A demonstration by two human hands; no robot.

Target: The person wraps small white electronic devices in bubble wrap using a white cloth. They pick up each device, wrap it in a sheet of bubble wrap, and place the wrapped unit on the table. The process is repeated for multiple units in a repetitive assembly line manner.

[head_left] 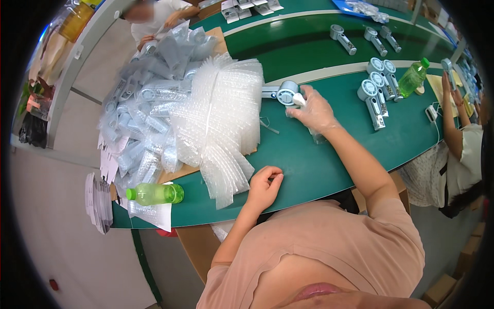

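A light blue handheld fan (286, 95) is at the middle of the green table, its handle pointing left toward a fanned stack of clear bubble-wrap bags (221, 116). My right hand (316, 112), in a thin clear glove, has its thumb and fingers curved round the right edge of the fan's round head. Something small and white (299, 100) shows between those fingers; I cannot make out what it is. Close to the table's near edge, my left hand (265, 186) rests loosely curled beside the bag stack, with nothing visible in it.
Bubble-wrapped fans (149, 98) form a large heap at the left. A green bottle (155, 194) lies near it; another bottle (414, 77) stands at right beside several bare fans (378, 95). More fans (343, 40) lie on the dark green strip beyond. Co-workers (159, 20) sit across and at right.
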